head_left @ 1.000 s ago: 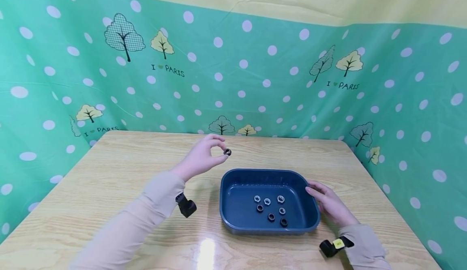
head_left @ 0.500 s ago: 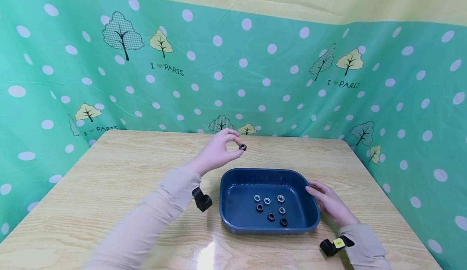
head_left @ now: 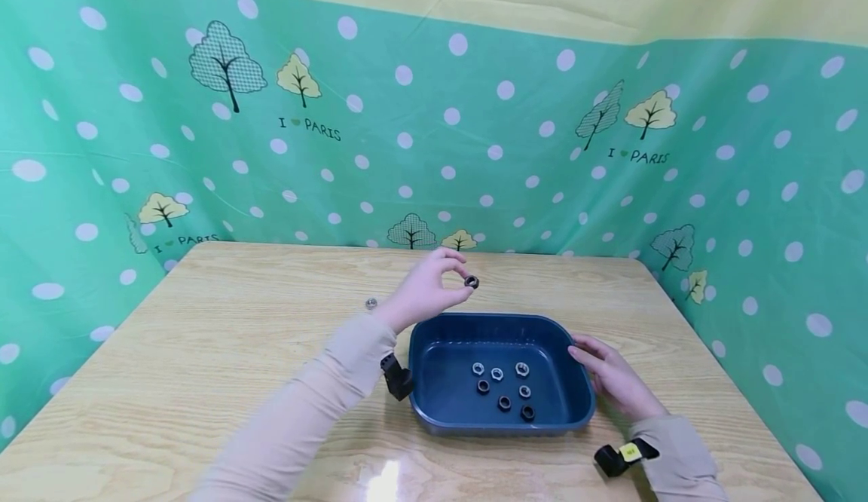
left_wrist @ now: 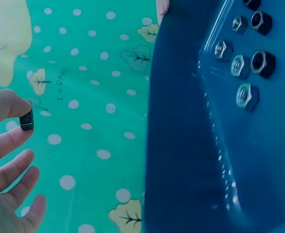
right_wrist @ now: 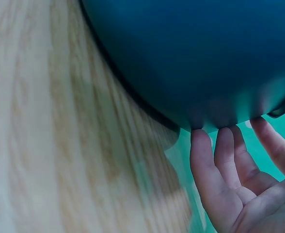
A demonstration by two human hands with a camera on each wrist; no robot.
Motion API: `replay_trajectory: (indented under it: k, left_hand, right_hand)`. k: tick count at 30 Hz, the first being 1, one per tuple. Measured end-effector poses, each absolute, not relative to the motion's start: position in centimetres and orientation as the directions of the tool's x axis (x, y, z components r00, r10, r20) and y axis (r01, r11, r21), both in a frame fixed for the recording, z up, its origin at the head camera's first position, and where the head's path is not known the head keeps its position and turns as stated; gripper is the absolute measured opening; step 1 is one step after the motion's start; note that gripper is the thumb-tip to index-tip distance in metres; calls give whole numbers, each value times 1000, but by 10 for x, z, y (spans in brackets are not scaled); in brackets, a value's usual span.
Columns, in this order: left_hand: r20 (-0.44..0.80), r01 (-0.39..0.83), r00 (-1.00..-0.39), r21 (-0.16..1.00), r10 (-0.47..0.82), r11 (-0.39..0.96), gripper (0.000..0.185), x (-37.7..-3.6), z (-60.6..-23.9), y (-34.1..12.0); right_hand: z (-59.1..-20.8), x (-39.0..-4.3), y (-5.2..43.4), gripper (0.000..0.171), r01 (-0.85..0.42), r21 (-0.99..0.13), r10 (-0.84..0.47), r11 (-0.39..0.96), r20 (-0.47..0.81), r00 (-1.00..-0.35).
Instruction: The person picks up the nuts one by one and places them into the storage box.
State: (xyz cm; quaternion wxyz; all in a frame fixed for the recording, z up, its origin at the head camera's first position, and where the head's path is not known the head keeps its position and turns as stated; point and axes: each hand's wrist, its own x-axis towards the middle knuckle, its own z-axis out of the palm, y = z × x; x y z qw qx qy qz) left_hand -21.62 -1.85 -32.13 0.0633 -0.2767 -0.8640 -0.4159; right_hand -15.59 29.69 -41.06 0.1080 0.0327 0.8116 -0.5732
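The left hand pinches a dark nut between thumb and forefinger, above the blue tray's far-left rim. Seven nuts already lie inside. One nut remains on the tabletop. The right hand, fingers straight, steadies the tray's side.

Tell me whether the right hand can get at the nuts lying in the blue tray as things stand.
Probably yes: the right hand rests open against the blue tray at its right wall, holding nothing, and the nuts lie uncovered in the open top.

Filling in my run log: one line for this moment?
left hand: pinches dark nut above tray | right hand: touches tray side
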Motion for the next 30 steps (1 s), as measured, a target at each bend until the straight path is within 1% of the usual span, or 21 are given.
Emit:
replay_trajectory:
  k: [8,15,22,30]
  left_hand:
    - [355,568,-812,668,464,482,12,-217,-334,-4]
    - [324,540,-822,704,468,461,13,-219,-343,6]
    - [298,529,-823,714,484,459,14,-218,-351,14]
    - [283,516,-825,729,489,449,13,-219,-359,20]
  right_hand:
    - [-412,-154,296,53,194,-918,-45,346,-222,-974]
    - [-412,-153,296,54,178,-924,-62,338,-211,-975]
    - [-413,-154,296,56,195,-921,-61,338,-228,-972]
    - [-411,-153,295,56,178,-921,-71,346,-215,-974]
